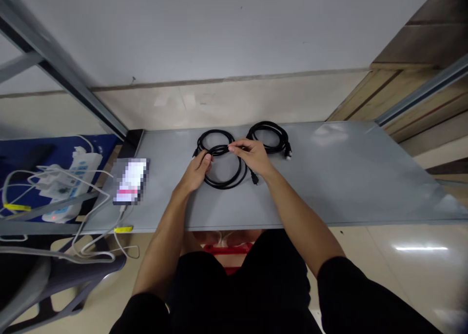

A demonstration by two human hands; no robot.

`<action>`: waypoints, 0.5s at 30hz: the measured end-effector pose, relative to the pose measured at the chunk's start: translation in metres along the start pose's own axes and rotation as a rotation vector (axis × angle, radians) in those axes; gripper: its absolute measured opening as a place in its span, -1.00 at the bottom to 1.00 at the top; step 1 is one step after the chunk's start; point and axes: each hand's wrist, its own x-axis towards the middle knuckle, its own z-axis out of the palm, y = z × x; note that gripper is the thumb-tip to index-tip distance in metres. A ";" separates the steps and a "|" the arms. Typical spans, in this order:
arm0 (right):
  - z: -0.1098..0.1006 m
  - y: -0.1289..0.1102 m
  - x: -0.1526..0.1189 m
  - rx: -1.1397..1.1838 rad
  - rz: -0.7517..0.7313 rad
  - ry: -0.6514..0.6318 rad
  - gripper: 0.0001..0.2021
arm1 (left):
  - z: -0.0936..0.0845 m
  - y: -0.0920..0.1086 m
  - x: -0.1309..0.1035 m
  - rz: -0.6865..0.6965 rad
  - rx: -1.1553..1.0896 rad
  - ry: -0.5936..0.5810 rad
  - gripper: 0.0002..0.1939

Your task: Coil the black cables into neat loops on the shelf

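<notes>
A black cable (224,186) lies in a loose coil near the middle of the grey table, and its plug points to the right. My left hand (199,169) is closed on the coil's upper left side. At the coil's top right, the thumb and fingertips of my right hand (253,154) pinch the same cable. Behind it, a second coiled black cable (213,130) sits at the back left, partly overlapped by the front coil. A third coiled black cable (268,124) rests at the back right, beyond my right hand.
The grey table (347,187) runs along a wall. On its left lies a lit phone (132,180) with a white charging cable. Farther left, a white power strip (75,190) rests on a blue surface. Metal posts stand at both sides, with wooden boards at the right.
</notes>
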 end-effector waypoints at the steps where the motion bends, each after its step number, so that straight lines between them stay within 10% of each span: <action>1: 0.000 0.000 0.000 -0.003 -0.007 -0.001 -0.61 | -0.001 0.002 0.000 -0.005 0.002 -0.028 -0.30; 15: 0.012 -0.005 -0.005 0.058 0.040 -0.105 -0.57 | 0.005 0.013 -0.002 -0.101 -0.143 -0.147 -0.33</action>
